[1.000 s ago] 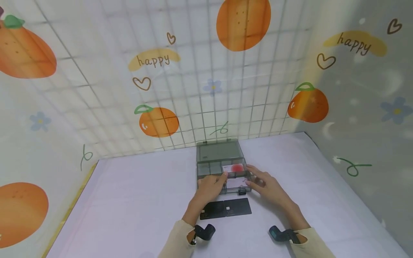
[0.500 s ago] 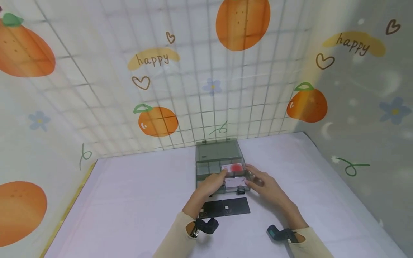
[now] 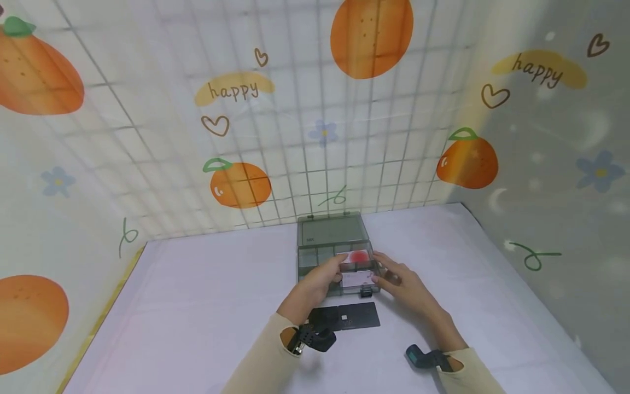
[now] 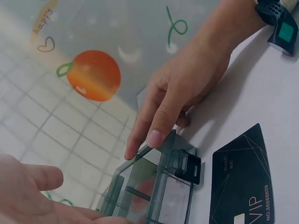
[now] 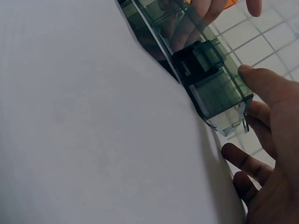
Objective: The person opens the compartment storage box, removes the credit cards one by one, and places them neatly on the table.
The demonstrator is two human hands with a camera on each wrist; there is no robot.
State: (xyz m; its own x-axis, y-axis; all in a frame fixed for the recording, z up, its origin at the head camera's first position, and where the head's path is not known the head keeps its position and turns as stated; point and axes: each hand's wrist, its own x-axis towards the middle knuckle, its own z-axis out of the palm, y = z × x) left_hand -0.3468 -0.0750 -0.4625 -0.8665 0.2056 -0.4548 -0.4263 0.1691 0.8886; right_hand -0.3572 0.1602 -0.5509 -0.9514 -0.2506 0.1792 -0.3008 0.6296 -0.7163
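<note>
A translucent green compartment box (image 3: 308,256) lies on the table with its lid (image 3: 332,229) folded back. In its back right section sits a white card with a red circle (image 3: 358,256). A pale card with a faint print (image 3: 356,279) shows in the front right section. My left hand (image 3: 317,282) reaches over the box's front, fingertips inside beside the red-circle card, thumb held apart in the left wrist view. My right hand (image 3: 408,284) grips the box's right end, its thumb (image 5: 257,79) at the front corner rim and other fingers behind the side wall.
Two black VIP cards, a right one (image 3: 359,316) and a left one (image 3: 322,316) partly behind my left wrist, lie side by side before the box. A dark latch (image 4: 188,165) juts from the box's front. A printed curtain (image 3: 285,137) stands behind the table (image 3: 206,306).
My left hand has shifted slightly right and forward over the box, its fingertips now overlapping the red-circle card's left end. The right hand stays at the box's right end.
</note>
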